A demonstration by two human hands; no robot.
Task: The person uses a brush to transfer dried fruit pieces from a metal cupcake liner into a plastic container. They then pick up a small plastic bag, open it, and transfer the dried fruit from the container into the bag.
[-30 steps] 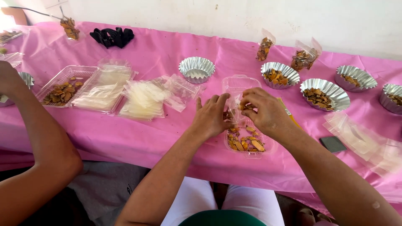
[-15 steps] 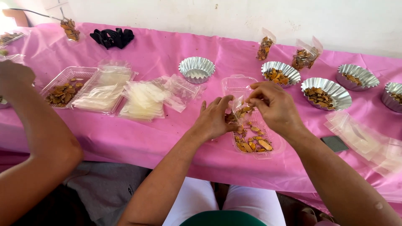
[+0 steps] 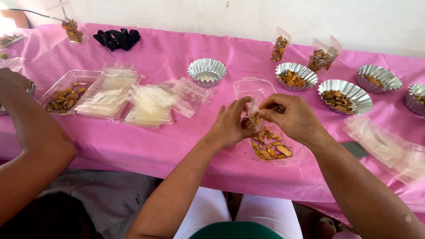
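A small clear plastic bag [image 3: 253,110] is pinched between both hands just above the near end of a clear plastic tray [image 3: 270,132], with a few orange-brown dried slices showing inside it. The left hand [image 3: 232,124] has its fingers closed on the bag's left side, thumb toward the opening; the right hand [image 3: 292,116] is closed on the bag's upper right edge, fingertips bent in toward the mouth. The two hands almost touch over the bag.

The tray lies lengthwise on the pink cloth of the desk [image 3: 168,146]; its near half holds a heap of dried slices [image 3: 271,147], its far half is mostly bare.

Beyond it stand fluted foil cups: an empty one [image 3: 206,71] to the left, then filled ones [image 3: 295,76] and [image 3: 345,95] to the right, with more at the far right edge. Two filled little bags [image 3: 280,46] and [image 3: 322,56] stand upright behind them. Right of the tray lie flat clear bags [image 3: 380,144] and a small dark flat object [image 3: 355,149].

To the left sit stacks of clear bags [image 3: 148,104], and another tray of slices [image 3: 64,95]. A black bundle [image 3: 117,37] lies at the far side. Another person's arm [image 3: 31,137] reaches in from the left edge.
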